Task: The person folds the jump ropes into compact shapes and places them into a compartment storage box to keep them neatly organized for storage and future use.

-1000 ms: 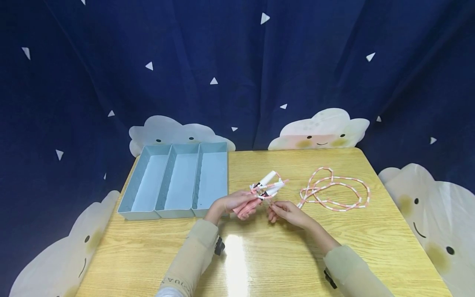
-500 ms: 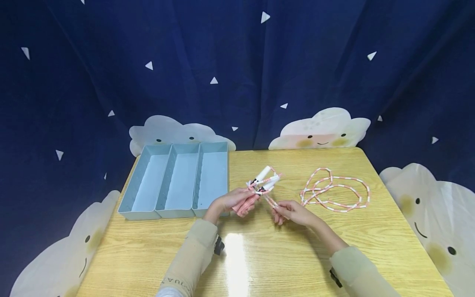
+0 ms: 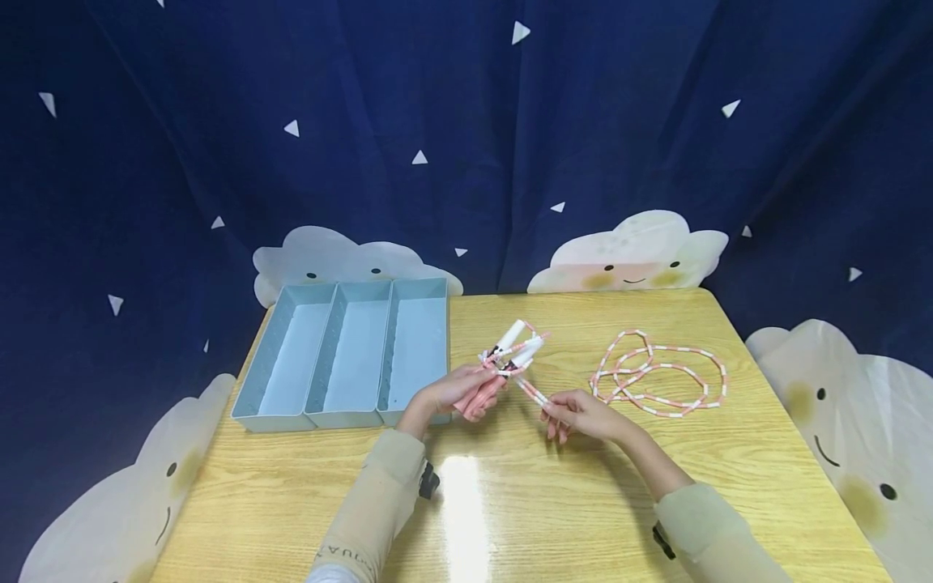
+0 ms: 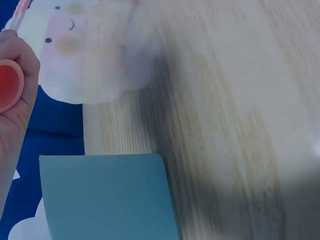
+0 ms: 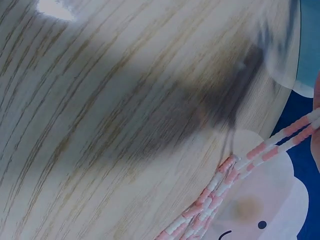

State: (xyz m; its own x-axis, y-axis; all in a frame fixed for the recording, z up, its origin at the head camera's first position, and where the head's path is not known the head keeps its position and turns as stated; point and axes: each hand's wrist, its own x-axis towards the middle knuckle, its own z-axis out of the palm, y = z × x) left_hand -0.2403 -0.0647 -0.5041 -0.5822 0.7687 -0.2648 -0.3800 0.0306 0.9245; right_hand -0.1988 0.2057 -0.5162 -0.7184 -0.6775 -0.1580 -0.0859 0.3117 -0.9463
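My left hand (image 3: 466,390) grips the two handles (image 3: 526,353) of a jump rope side by side, their pink grips in the palm and white ends pointing away. Some pink-and-white beaded rope is looped round the handles. To the right, my right hand (image 3: 583,414) pinches a doubled length of the beaded rope (image 3: 533,392) running from the handles. The rest of the rope lies in loose coils (image 3: 687,351) on the table, beyond the right hand. In the left wrist view, a round pink handle end (image 4: 9,86) shows in the fist. Only a sliver of the right hand (image 5: 316,147) appears in the right wrist view.
A light blue tray (image 3: 391,344) with three long compartments stands at the table's left, close to the left hand. The wooden table (image 3: 568,518) reaches back to a dark blue curtain (image 3: 466,97) with white triangles and cloud shapes.
My left hand with the handles has shifted slightly away and left. My right hand has moved right, and more doubled rope now shows stretched between the hands.
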